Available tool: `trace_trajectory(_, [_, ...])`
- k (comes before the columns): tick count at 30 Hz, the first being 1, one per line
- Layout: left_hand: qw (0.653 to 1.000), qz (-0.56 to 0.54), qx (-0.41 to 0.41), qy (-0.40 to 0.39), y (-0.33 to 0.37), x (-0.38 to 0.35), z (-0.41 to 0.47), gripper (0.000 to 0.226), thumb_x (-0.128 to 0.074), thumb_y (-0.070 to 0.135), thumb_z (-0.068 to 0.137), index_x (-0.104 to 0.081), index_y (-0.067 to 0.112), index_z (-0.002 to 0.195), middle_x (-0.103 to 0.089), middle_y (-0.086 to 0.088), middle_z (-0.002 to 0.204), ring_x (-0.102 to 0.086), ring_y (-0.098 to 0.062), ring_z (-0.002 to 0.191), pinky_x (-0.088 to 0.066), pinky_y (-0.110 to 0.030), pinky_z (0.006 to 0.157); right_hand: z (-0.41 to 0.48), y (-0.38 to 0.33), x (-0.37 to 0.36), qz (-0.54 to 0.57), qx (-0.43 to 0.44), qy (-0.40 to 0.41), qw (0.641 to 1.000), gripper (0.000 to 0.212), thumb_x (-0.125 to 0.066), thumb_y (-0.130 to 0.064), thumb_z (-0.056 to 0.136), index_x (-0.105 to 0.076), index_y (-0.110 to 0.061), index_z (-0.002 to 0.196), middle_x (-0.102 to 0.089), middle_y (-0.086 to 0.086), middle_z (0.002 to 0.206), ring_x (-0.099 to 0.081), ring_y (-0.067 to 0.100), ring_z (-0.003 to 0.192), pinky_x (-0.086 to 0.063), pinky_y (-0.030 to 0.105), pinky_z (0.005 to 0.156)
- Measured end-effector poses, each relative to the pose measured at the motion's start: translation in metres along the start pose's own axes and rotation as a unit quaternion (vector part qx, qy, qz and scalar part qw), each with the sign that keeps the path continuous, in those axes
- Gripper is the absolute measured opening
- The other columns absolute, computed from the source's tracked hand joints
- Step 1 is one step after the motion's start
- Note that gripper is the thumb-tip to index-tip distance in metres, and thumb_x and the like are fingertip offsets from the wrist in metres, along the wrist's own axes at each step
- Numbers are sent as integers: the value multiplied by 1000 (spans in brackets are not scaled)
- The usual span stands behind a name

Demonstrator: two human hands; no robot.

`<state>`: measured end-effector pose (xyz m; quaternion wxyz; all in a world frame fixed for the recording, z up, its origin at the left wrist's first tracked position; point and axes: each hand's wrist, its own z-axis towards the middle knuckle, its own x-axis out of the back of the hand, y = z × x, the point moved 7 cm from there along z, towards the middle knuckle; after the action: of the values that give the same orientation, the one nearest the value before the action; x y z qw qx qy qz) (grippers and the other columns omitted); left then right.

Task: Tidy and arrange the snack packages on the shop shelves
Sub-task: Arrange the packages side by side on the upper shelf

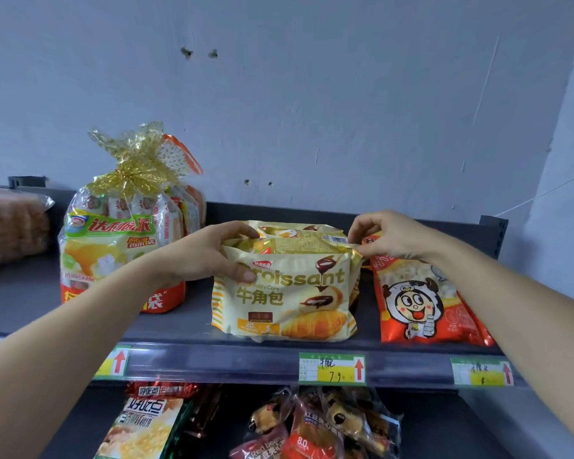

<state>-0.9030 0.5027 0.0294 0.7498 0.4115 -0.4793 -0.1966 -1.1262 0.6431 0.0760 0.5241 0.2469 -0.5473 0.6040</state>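
A cream and yellow croissant package (289,293) stands upright in the middle of the top shelf (186,329). My left hand (209,253) grips its upper left corner, thumb on the front face. My right hand (390,235) pinches its upper right corner. A second croissant pack (299,231) lies behind it. To the left stands a large pie bag with a gold bow (120,226). A red cartoon-cow snack bag (421,299) leans back on the right.
A brownish bread pack (10,226) sits at the far left of the top shelf. Price tags (332,367) line the shelf's front edge. The lower shelf holds a corn-snack bag (143,425) and several small bread packs (318,425). A grey wall rises behind.
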Motion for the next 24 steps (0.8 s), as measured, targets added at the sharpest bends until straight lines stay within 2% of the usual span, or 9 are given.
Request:
trace_trajectory(2, [1000, 0, -1, -2, 0, 0, 0, 99, -92, 58, 26, -56, 39, 116, -63, 4, 119, -67, -18, 103, -54, -40, 94, 3, -11, 2, -71, 23, 54, 996, 17, -73, -18, 82, -61, -28, 74, -66, -9, 88, -62, 11, 89, -49, 30, 79])
trace_trajectory(5, [1000, 13, -3, -1, 1, 2, -1, 99, -91, 58, 27, -56, 38, 117, -63, 5, 118, -66, -16, 104, -53, -39, 94, 6, -26, 15, -117, 37, 144, 982, 14, -69, -23, 86, -58, -24, 78, -62, -7, 86, -59, 16, 84, -45, 29, 70])
trace_trajectory(9, [999, 36, 2, 8, 1, 3, 1, 88, -91, 47, 39, -54, 36, 118, -65, 5, 116, -66, -16, 103, -53, -41, 94, -2, -35, 59, -91, 25, 342, 935, 12, -64, -23, 90, -55, -17, 83, -60, -4, 86, -56, 18, 79, -41, 30, 67])
trace_trajectory(11, [998, 50, 4, 37, 0, 4, 5, 81, -89, 38, 50, -52, 33, 121, -62, 3, 118, -64, -18, 105, -52, -43, 95, -8, -35, 75, -55, 11, 398, 916, 12, -61, -22, 91, -54, -15, 84, -58, -3, 85, -55, 19, 77, -37, 28, 65])
trace_trajectory(14, [988, 112, -3, 105, -1, 5, 11, 70, -85, 23, 70, -48, 27, 129, -57, 4, 118, -58, -15, 104, -50, -37, 94, -17, -32, 87, -20, -4, 448, 894, 12, -59, -22, 92, -52, -15, 86, -58, -2, 88, -55, 19, 78, -36, 27, 65])
trace_trajectory(17, [982, 131, 3, 133, -2, 7, 14, 75, -82, 26, 75, -44, 26, 139, -50, 6, 123, -52, -14, 109, -46, -33, 96, -25, -27, 90, 7, -23, 476, 879, 10, -58, -21, 94, -51, -15, 89, -59, 0, 94, -55, 18, 82, -40, 28, 66])
trace_trajectory(20, [963, 222, 13, 154, 1, 11, 13, 85, -82, 39, 72, -37, 29, 144, -38, 3, 133, -43, -17, 119, -38, -36, 102, -23, -18, 89, 79, -34, 461, 883, 10, -60, -20, 92, -53, -15, 88, -57, -3, 89, -62, 24, 89, -56, 44, 73])
trace_trajectory(22, [938, 297, 14, 181, 8, 10, 11, 105, -81, 52, 66, -21, 33, 150, -29, 1, 145, -32, -22, 135, -26, -48, 112, -21, -15, 85, 145, -44, 437, 886, 10, -60, -18, 92, -54, -16, 85, -59, -1, 88, -65, 25, 88, -58, 44, 69])
trace_trajectory(24, [922, 303, -19, 239, 21, 9, 7, 127, -81, 59, 59, 1, 34, 153, -17, 0, 154, -18, -23, 143, -15, -52, 115, -15, -18, 79, 249, -43, 391, 885, 14, -59, -14, 93, -54, -15, 81, -63, 6, 89, -65, 22, 80, -57, 36, 61])
